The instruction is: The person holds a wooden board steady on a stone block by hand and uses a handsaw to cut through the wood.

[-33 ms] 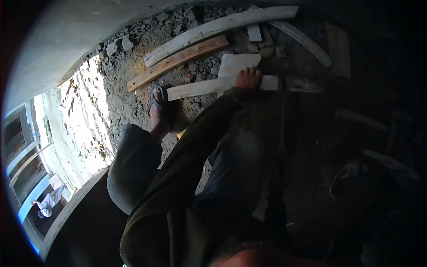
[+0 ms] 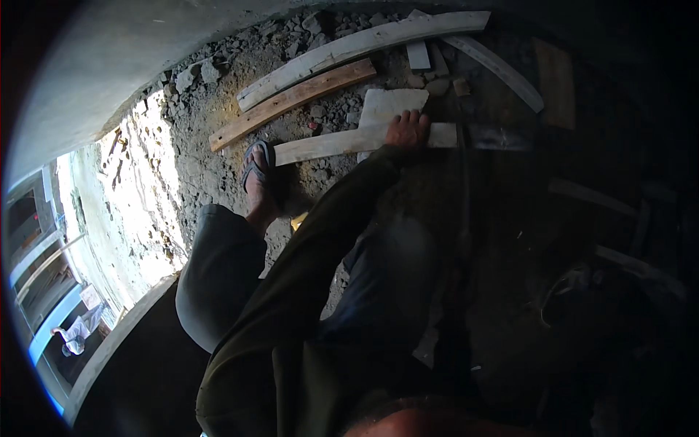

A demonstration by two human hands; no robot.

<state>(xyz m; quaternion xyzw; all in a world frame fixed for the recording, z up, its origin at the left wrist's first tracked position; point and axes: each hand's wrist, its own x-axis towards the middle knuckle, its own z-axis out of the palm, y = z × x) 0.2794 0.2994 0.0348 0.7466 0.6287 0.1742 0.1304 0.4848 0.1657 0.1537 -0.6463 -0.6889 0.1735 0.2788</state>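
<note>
Rubble and loose dirt are covering the ground (image 2: 218,175) we are standing on, and we are bending down toward a short pale board (image 2: 335,143) lying flat just in front of our sandalled foot (image 2: 256,175). One hand (image 2: 408,130) is reaching down on a long dark sleeve; which of our two hands it is, we cannot tell for sure. Its fingers are lying spread and flat on top of the board's right part, not yet curling round an edge. Our other hand is not showing anywhere.

Touching the far side of that board, a pale flat slab (image 2: 389,105) is resting on the rubble. Farther off, a reddish-brown plank (image 2: 291,102) and a long pale plank (image 2: 364,44) are lying side by side, slanting up to the right. A curved pale strip (image 2: 502,69) is lying at the far right.

We judge the work to be at its start: the board is being touched but is resting fully on the ground, so gripping and lifting are left to do.
</note>
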